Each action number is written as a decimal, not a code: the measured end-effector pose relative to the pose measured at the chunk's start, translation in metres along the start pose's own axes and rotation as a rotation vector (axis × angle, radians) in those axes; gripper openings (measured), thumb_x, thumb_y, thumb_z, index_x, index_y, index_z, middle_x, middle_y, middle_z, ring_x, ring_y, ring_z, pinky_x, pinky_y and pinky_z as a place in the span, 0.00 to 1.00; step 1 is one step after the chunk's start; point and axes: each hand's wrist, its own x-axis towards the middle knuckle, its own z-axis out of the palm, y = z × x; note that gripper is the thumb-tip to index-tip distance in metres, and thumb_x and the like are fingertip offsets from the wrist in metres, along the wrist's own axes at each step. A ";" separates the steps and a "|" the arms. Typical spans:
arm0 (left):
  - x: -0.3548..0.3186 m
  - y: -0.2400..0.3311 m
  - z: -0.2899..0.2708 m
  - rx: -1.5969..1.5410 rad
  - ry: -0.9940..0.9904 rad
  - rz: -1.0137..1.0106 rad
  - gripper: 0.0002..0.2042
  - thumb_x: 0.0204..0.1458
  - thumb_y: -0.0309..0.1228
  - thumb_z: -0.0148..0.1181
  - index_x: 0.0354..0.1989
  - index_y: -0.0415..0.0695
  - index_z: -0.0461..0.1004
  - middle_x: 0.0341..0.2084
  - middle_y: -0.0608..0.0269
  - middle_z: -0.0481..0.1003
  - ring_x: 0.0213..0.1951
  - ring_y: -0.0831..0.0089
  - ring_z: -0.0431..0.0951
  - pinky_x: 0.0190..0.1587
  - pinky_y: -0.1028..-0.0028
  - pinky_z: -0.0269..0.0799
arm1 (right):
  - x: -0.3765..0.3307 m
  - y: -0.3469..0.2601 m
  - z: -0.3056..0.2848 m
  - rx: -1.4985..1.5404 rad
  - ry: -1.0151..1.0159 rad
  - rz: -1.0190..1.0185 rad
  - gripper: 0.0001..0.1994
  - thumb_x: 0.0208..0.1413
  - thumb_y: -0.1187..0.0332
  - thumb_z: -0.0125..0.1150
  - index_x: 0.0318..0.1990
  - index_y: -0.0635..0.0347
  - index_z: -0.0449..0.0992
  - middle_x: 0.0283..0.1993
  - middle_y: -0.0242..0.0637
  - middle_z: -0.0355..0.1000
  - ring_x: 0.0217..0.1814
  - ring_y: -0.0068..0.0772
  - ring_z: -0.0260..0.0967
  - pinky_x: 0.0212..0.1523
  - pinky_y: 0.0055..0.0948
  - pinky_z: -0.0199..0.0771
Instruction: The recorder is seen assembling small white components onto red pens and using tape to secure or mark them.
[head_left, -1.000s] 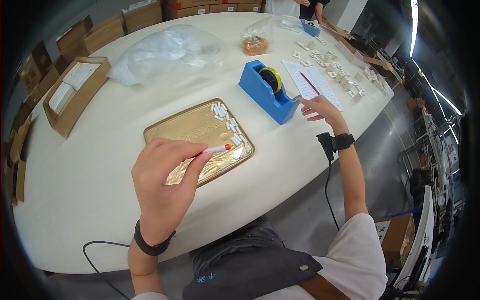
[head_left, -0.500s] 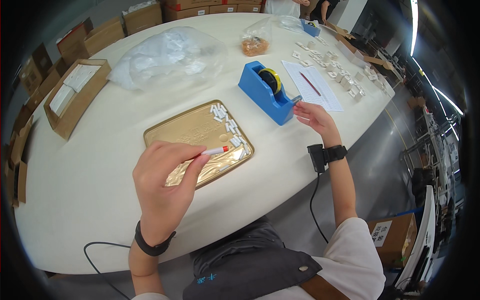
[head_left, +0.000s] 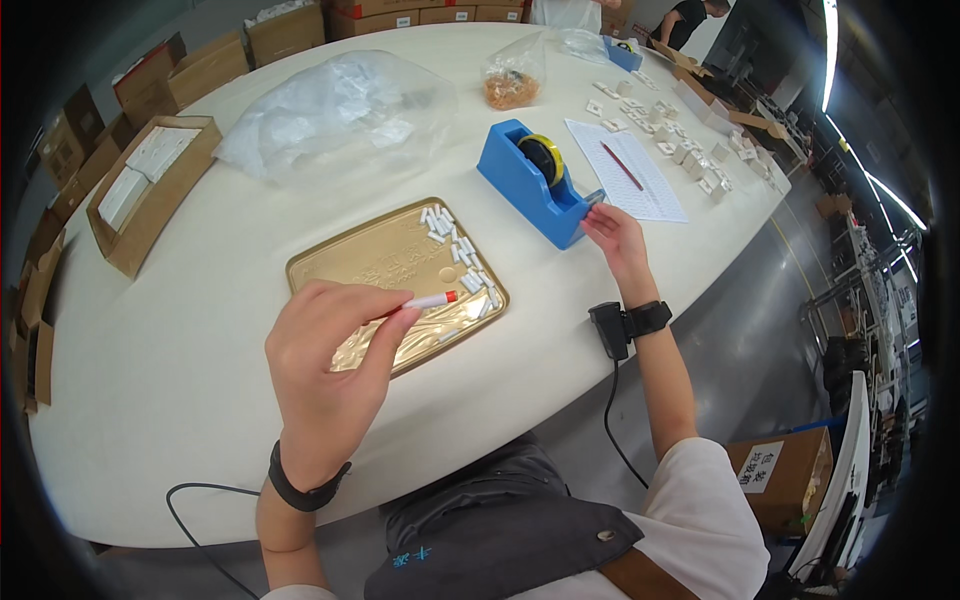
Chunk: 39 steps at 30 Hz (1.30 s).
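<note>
Between the thumb and forefinger of my left hand (head_left: pixel 335 365) is a small white tube (head_left: pixel 432 301) with red ends, held over a gold tin tray (head_left: pixel 330 262). Several short white tubes (head_left: pixel 462 252) lie along the tray's right side. My right hand (head_left: pixel 617 245) pinches at the cutter end of a blue tape dispenser (head_left: pixel 530 190); its fingertips close on the tape's loose end, which is barely visible. A yellow-edged roll of tape (head_left: pixel 542 160) sits in the dispenser.
Behind the tray spreads a clear plastic bag (head_left: pixel 340 115). A bag of orange bits (head_left: pixel 512 90) stands farther back. Right of the dispenser, a red pen (head_left: pixel 622 166) rests on a printed sheet (head_left: pixel 650 195), with several small white pieces (head_left: pixel 685 155) beyond. An open carton (head_left: pixel 150 210) is at left.
My right hand and forearm have shifted slightly left, with the fingers still at the cutter. My left hand stays put. At the far right, another person has come further into view.
</note>
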 end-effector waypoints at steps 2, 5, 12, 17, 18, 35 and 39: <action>-0.001 -0.002 0.000 0.003 0.003 -0.003 0.06 0.38 0.19 0.65 0.27 0.41 0.77 0.22 0.63 0.76 0.26 0.68 0.73 0.29 0.74 0.66 | -0.001 0.003 0.005 0.003 0.031 -0.013 0.08 0.51 0.73 0.53 0.33 0.73 0.72 0.33 0.45 0.70 0.36 0.36 0.70 0.43 0.35 0.77; -0.001 -0.002 0.000 -0.010 0.010 -0.001 0.06 0.38 0.19 0.65 0.27 0.41 0.77 0.22 0.63 0.76 0.25 0.68 0.73 0.29 0.74 0.66 | -0.003 0.021 -0.007 0.021 -0.066 -0.012 0.09 0.50 0.75 0.53 0.34 0.75 0.72 0.33 0.47 0.71 0.37 0.37 0.71 0.42 0.33 0.77; 0.002 0.000 0.001 -0.044 0.010 -0.009 0.05 0.39 0.20 0.65 0.26 0.41 0.77 0.21 0.63 0.76 0.24 0.68 0.72 0.28 0.74 0.66 | -0.075 -0.051 0.036 -0.534 -0.447 -0.093 0.07 0.56 0.70 0.54 0.35 0.65 0.75 0.35 0.37 0.74 0.38 0.29 0.72 0.44 0.26 0.73; -0.006 0.001 -0.004 -0.027 -0.006 -0.023 0.04 0.39 0.22 0.65 0.24 0.41 0.77 0.20 0.62 0.75 0.23 0.66 0.72 0.26 0.72 0.66 | -0.161 -0.076 0.106 -0.664 -0.867 -0.320 0.03 0.52 0.75 0.58 0.32 0.65 0.75 0.31 0.34 0.74 0.34 0.24 0.71 0.37 0.23 0.71; -0.008 0.002 -0.004 -0.011 -0.013 -0.024 0.04 0.39 0.22 0.64 0.24 0.41 0.77 0.20 0.62 0.75 0.23 0.66 0.71 0.26 0.72 0.65 | -0.170 -0.076 0.113 -0.726 -0.928 -0.401 0.03 0.52 0.76 0.58 0.32 0.66 0.75 0.31 0.34 0.74 0.34 0.24 0.70 0.36 0.22 0.70; -0.021 0.013 0.004 0.309 -0.068 0.120 0.03 0.38 0.23 0.63 0.21 0.41 0.74 0.17 0.63 0.72 0.21 0.65 0.69 0.22 0.69 0.63 | -0.184 -0.058 0.154 -1.099 -1.010 -0.848 0.04 0.44 0.79 0.57 0.30 0.62 0.73 0.28 0.37 0.68 0.31 0.41 0.66 0.29 0.35 0.67; -0.025 0.013 0.008 0.387 -0.102 0.129 0.03 0.38 0.23 0.61 0.20 0.41 0.72 0.16 0.63 0.70 0.22 0.66 0.69 0.24 0.70 0.64 | -0.183 -0.055 0.154 -1.181 -0.979 -0.798 0.02 0.46 0.78 0.56 0.29 0.62 0.71 0.28 0.38 0.68 0.32 0.42 0.67 0.29 0.36 0.67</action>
